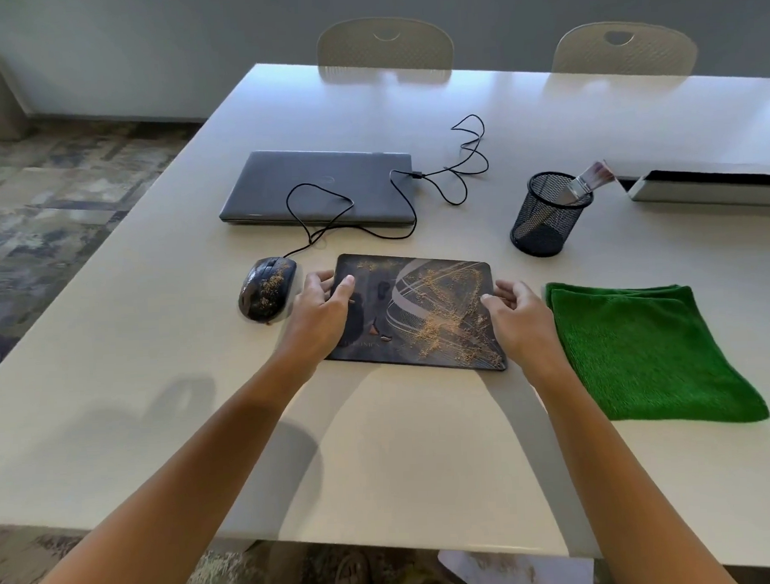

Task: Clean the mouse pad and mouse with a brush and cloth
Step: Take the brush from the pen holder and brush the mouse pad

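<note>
The crumb-strewn mouse pad (pixel 419 312) lies between both hands: left hand (pixel 326 309) pinches its left edge, right hand (pixel 519 314) pinches its right edge.

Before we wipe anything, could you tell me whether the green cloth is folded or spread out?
Folded. The green cloth lies flat on the table, and stacked layer edges show along its far-left corner.

Head camera looks forward-down, near the table (pixel 154 302).
</note>
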